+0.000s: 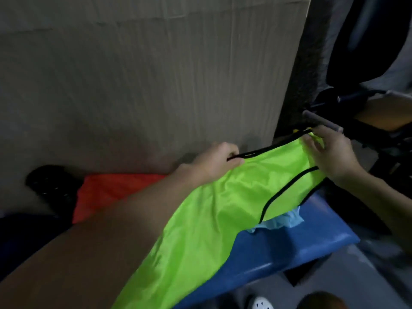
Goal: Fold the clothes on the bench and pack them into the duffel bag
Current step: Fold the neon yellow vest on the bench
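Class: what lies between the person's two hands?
In the head view, the neon-green vest, its black-trimmed edge stretched from the left hand to the right hand.

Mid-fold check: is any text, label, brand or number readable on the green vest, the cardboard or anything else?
No text is readable.
The green vest has a small pale mark on its black trim, beside the left hand, too blurred to read.
The cardboard shows no print.
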Demonstrator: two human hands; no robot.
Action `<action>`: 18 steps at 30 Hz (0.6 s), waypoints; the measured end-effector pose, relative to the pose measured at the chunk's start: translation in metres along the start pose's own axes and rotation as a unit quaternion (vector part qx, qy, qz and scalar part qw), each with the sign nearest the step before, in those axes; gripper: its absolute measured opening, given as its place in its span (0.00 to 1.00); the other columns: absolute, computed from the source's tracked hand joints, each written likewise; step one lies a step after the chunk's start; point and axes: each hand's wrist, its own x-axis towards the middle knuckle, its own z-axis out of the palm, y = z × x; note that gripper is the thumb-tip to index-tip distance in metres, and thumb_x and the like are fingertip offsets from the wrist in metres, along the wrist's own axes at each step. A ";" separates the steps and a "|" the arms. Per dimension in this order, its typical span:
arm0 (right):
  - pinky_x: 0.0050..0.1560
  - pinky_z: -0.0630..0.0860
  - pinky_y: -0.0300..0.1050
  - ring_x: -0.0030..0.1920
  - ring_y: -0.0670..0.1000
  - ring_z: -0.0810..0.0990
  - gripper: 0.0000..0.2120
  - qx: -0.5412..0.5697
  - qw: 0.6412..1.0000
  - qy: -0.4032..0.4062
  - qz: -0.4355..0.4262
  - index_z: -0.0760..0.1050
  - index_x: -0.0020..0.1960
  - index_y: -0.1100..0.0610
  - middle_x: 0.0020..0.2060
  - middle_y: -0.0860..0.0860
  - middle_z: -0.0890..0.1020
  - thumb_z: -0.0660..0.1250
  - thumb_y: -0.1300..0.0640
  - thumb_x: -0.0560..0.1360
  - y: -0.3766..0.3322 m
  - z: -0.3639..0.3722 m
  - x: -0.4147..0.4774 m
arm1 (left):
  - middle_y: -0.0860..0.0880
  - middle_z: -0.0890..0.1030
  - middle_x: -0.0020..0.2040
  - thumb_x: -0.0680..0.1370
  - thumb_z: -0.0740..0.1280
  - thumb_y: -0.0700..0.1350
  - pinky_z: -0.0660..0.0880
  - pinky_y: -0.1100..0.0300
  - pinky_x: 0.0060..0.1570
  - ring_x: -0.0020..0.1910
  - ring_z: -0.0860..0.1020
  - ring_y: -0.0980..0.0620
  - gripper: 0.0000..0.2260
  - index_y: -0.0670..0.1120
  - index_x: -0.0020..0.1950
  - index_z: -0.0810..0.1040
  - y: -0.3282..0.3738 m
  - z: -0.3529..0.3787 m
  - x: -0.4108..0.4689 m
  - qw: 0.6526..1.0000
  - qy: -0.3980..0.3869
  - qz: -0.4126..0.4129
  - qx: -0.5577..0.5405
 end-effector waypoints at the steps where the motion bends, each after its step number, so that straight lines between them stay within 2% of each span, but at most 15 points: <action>1: 0.42 0.66 0.44 0.42 0.57 0.76 0.06 -0.010 1.000 -0.003 0.014 0.74 0.48 0.57 0.42 0.58 0.80 0.64 0.54 0.80 0.018 0.006 0.007 | 0.51 0.77 0.34 0.79 0.70 0.48 0.68 0.57 0.37 0.37 0.76 0.50 0.07 0.46 0.44 0.80 -0.006 0.020 0.015 1.000 0.003 -0.005 -0.006; 3: 0.48 0.69 0.44 0.52 0.60 0.79 0.11 -0.034 0.998 -0.026 0.052 0.76 0.58 0.58 0.49 0.58 0.80 0.65 0.52 0.79 0.052 0.025 0.020 | 0.48 0.82 0.44 0.79 0.68 0.51 0.75 0.52 0.46 0.47 0.80 0.45 0.08 0.48 0.52 0.80 -0.018 0.061 0.038 1.000 0.009 -0.026 0.007; 4: 0.52 0.71 0.46 0.58 0.62 0.77 0.18 -0.046 0.993 -0.061 0.087 0.73 0.64 0.57 0.53 0.59 0.79 0.66 0.49 0.78 0.067 0.035 0.023 | 0.48 0.82 0.52 0.79 0.68 0.53 0.75 0.50 0.52 0.53 0.80 0.44 0.10 0.50 0.58 0.78 -0.023 0.081 0.045 0.999 0.013 -0.035 0.034; 5: 0.59 0.71 0.49 0.64 0.62 0.74 0.27 -0.052 0.985 -0.108 0.123 0.67 0.71 0.56 0.60 0.60 0.76 0.67 0.46 0.77 0.079 0.047 0.025 | 0.49 0.80 0.57 0.79 0.67 0.54 0.73 0.48 0.56 0.58 0.78 0.45 0.14 0.51 0.63 0.75 -0.028 0.098 0.049 0.997 0.016 -0.033 0.071; 7: 0.69 0.65 0.58 0.72 0.61 0.66 0.41 -0.082 0.962 -0.199 0.170 0.53 0.78 0.50 0.72 0.59 0.65 0.66 0.36 0.73 0.103 0.074 0.021 | 0.51 0.77 0.61 0.79 0.65 0.54 0.69 0.47 0.59 0.63 0.75 0.46 0.17 0.54 0.67 0.73 -0.036 0.128 0.053 0.993 0.021 0.008 0.116; 9: 0.71 0.59 0.64 0.74 0.59 0.61 0.41 -0.158 0.939 -0.262 0.159 0.49 0.78 0.44 0.76 0.53 0.58 0.61 0.31 0.72 0.119 0.098 0.010 | 0.52 0.76 0.61 0.80 0.64 0.54 0.66 0.49 0.59 0.63 0.73 0.48 0.15 0.53 0.66 0.77 -0.044 0.147 0.053 0.992 0.004 0.042 0.121; 11: 0.71 0.56 0.63 0.76 0.56 0.57 0.38 -0.191 0.925 -0.295 0.142 0.51 0.78 0.42 0.78 0.49 0.55 0.57 0.30 0.73 0.127 0.112 0.002 | 0.53 0.76 0.61 0.82 0.62 0.53 0.65 0.49 0.61 0.64 0.72 0.49 0.15 0.52 0.66 0.78 -0.052 0.160 0.054 0.991 -0.016 0.045 0.123; 14: 0.72 0.54 0.60 0.76 0.54 0.57 0.35 -0.193 0.921 -0.308 0.141 0.54 0.78 0.43 0.78 0.46 0.55 0.53 0.30 0.75 0.132 0.120 -0.002 | 0.53 0.75 0.63 0.83 0.60 0.54 0.64 0.47 0.65 0.65 0.71 0.50 0.17 0.51 0.69 0.76 -0.057 0.168 0.055 0.991 -0.043 0.034 0.123; 18: 0.73 0.54 0.62 0.76 0.53 0.57 0.33 -0.189 0.928 -0.297 0.124 0.56 0.77 0.45 0.77 0.46 0.57 0.53 0.32 0.77 0.123 0.117 -0.003 | 0.54 0.76 0.63 0.82 0.61 0.54 0.63 0.51 0.63 0.65 0.71 0.51 0.15 0.52 0.66 0.78 -0.052 0.164 0.053 0.994 -0.024 0.012 0.105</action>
